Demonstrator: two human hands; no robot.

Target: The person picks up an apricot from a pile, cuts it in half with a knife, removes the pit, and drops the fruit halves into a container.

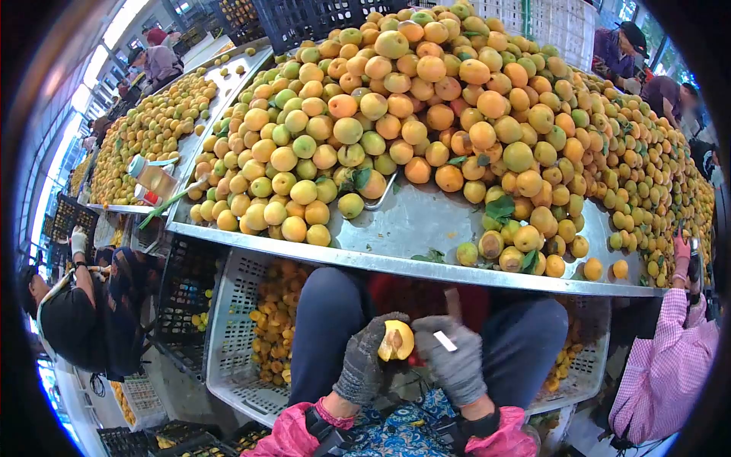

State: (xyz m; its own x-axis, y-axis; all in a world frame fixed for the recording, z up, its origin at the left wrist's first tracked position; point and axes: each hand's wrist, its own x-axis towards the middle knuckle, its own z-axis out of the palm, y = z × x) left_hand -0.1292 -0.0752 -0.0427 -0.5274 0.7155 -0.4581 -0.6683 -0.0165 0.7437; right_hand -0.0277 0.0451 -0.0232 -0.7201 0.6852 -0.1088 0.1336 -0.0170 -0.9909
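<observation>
My left hand (364, 359), in a dark grey knitted glove, is closed around a halved apricot (396, 340). The cut yellow face is turned up, with the brown pit at its middle. Close beside it on the right, my right hand (454, 362), in a lighter grey glove, is closed and slightly blurred. It grips what looks like a small knife (445, 341): a short bright strip shows over the fingers and a brownish stick-like part stands out beyond them. Both hands are above my lap, below the edge of the metal table (396, 232) heaped with whole apricots (438, 114).
A pale crate (228, 358) with apricot pieces (278, 320) stands under the table by my legs. Black crates (186, 301) are farther left. A bottle (154, 179) lies tilted at the table's left corner. Co-workers sit at both sides, one in a pink checked sleeve (659, 358).
</observation>
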